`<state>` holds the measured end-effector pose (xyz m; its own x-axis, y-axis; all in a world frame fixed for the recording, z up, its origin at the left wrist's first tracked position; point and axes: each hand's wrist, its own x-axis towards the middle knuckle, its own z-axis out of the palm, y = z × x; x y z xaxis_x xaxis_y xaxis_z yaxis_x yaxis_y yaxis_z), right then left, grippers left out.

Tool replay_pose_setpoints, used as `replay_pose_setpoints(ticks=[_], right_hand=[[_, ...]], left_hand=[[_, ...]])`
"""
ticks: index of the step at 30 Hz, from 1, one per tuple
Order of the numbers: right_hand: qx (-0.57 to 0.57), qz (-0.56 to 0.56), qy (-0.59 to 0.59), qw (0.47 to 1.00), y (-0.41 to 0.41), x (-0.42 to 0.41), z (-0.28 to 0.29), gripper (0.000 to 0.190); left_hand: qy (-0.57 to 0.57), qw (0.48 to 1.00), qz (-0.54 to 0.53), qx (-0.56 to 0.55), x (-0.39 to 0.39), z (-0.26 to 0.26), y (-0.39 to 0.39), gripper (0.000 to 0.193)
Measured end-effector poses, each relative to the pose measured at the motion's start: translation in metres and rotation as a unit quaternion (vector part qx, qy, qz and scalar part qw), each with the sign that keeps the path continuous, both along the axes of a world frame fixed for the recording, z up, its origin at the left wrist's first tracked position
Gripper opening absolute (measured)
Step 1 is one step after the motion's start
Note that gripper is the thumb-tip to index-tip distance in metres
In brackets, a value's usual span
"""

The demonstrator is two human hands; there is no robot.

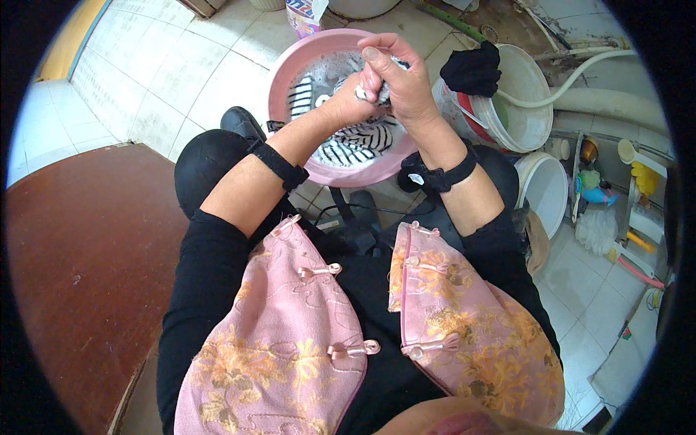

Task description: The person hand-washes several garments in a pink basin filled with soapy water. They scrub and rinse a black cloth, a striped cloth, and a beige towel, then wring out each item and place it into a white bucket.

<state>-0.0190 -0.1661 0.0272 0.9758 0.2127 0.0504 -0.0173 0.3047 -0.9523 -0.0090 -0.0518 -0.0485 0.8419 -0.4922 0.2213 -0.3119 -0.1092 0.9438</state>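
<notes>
A pink plastic basin [348,176] stands on the tiled floor between my knees, holding sudsy water. In it lies a black-and-white striped cloth [356,142], partly under the foam. Above the basin's right part, my left hand [356,102] and my right hand [406,76] press together around a wet, bunched black-and-white cloth [384,97]. Its striped look matches the cloth below, but I cannot tell whether they are one piece. My right fingers curl over the bunch from above, and most of it is hidden. Black straps circle both forearms.
Right of the basin, a white bucket [530,109] carries a black cloth [472,70] on its rim, with a pale hose [579,81] alongside. Another white bucket [544,190] sits nearer. A printed bag [304,19] stands behind the basin. A brown tabletop [92,255] fills the left.
</notes>
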Motion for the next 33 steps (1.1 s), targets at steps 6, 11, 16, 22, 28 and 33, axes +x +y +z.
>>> replay_pose_setpoints(ticks=[6,11,16,22,28,33], right_hand=[[-0.001,0.094,-0.094,0.991,-0.025,0.013,-0.007,0.084],[-0.193,0.138,-0.012,0.971,-0.031,0.01,-0.041,0.086],[-0.263,0.207,0.079,0.939,-0.024,-0.003,-0.049,0.075],[-0.219,0.142,0.132,0.956,-0.008,-0.011,-0.052,0.058],[-0.301,0.031,0.108,0.947,-0.003,-0.013,-0.067,0.057],[-0.265,-0.085,0.089,0.956,-0.009,-0.018,-0.065,0.045]], left_hand=[[0.213,0.975,0.031,-0.056,0.012,0.022,0.014,0.037],[0.199,0.965,0.039,-0.164,0.029,0.026,0.02,0.011],[0.303,0.923,0.078,-0.224,0.021,0.037,0.002,0.022],[0.262,0.943,0.152,-0.136,0.02,0.045,-0.003,0.033],[0.044,0.98,0.193,-0.036,0.017,0.049,-0.016,0.034],[-0.015,0.994,0.106,-0.039,0.022,0.053,-0.018,0.045]])
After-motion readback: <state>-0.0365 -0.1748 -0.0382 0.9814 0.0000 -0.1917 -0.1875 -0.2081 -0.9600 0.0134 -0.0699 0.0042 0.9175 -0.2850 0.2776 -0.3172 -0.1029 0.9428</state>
